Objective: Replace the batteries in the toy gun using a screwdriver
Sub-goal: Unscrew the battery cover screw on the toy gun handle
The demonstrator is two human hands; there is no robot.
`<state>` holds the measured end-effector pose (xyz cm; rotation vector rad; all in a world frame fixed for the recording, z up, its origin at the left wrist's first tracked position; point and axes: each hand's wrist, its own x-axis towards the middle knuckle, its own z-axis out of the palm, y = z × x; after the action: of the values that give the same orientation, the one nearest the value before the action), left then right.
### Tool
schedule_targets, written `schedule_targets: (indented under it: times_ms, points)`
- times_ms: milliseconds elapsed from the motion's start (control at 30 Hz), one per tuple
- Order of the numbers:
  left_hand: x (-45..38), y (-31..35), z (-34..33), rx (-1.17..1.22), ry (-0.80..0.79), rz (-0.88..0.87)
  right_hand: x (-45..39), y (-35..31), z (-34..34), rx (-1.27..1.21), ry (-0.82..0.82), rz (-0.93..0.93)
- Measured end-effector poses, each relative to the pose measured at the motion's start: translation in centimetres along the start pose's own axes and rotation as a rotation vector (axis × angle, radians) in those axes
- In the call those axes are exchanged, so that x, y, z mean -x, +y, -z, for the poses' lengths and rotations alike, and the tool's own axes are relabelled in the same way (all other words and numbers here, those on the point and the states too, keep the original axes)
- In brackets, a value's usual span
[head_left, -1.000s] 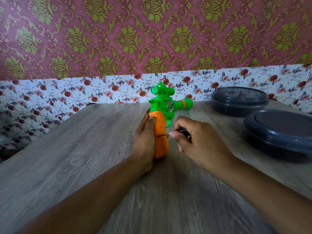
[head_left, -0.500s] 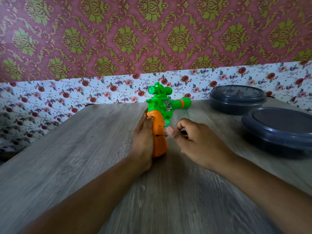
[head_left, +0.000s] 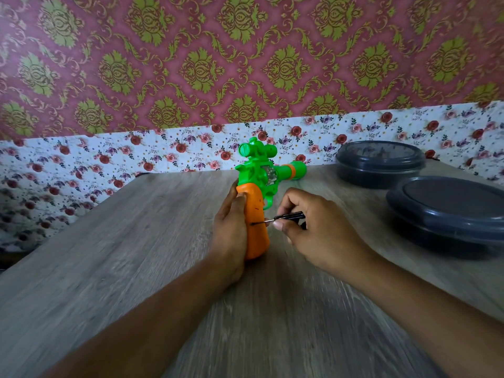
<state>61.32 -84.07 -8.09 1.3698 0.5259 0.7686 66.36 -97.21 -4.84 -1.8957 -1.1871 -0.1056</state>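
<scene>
My left hand [head_left: 230, 227] is wrapped round the orange grip of the toy gun [head_left: 257, 197], palm against its left side, fingertips curling over the top of the grip. The butt stands on the desk [head_left: 109, 268], so the grip rises almost upright between my two hands, leaning slightly away from me. That is its long axis here. The green barrel sits above my fingers and points off to my right, toward the two dark lidded containers [head_left: 447, 211] that stand well apart from my right hand.

My right hand [head_left: 313, 230] pinches the screwdriver [head_left: 283, 217] between thumb and fingers, the black handle mostly hidden in my grasp. The thin shaft lies nearly level and runs leftward from my fingertips into the side of the grip, where I take the tip to be seated in the cover screw. The screw itself is too small to make out.

I judge the gun to be light, hollow, stiff plastic, smooth enough to skate on the desk if I push sideways. The grip is the right place to hold it, because my left palm backs the very spot the driver presses on. The screwdriver is slim and small; it wants a light, straight push, or the tip may slip out and scar the plastic.
</scene>
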Motion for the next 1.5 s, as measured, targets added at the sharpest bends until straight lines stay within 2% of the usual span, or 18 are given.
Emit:
schedule_targets:
  times_ms: [133,333,633,867,933,1000,1067,1200,1500]
  points:
    - [0.0,-0.1,0.0,-0.019,0.007,-0.004,0.0,0.1,-0.1,-0.06,-0.043,-0.085]
    - [0.1,0.1,0.1,-0.025,-0.023,-0.01,0.2,-0.3,-0.1,0.192,-0.019,-0.038]
    - [-0.1,0.0,0.0,-0.026,0.006,0.04,0.3,-0.2,-0.4,0.019,0.045,0.003]
    - [0.0,0.0,0.0,-0.009,0.01,0.036,0.4,-0.2,-1.1,-0.211,0.019,-0.086]
    - [0.0,0.1,-0.1,0.008,-0.001,0.03,0.4,-0.2,-1.0,-0.144,0.017,-0.105]
    - [0.0,0.1,0.0,0.01,-0.019,0.016,0.4,0.1,-1.0,0.033,0.02,-0.06]
    - [0.2,0.1,0.0,0.005,-0.019,0.018,0.4,0.3,-1.0,0.099,0.042,0.008]
    - [0.2,0.2,0.1,0.009,-0.014,0.04,0.3,0.4,-0.9,0.009,0.052,0.065]
    - [0.2,0.2,0.0,-0.005,-0.003,0.051,0.3,0.4,-0.9,-0.207,0.06,0.006]
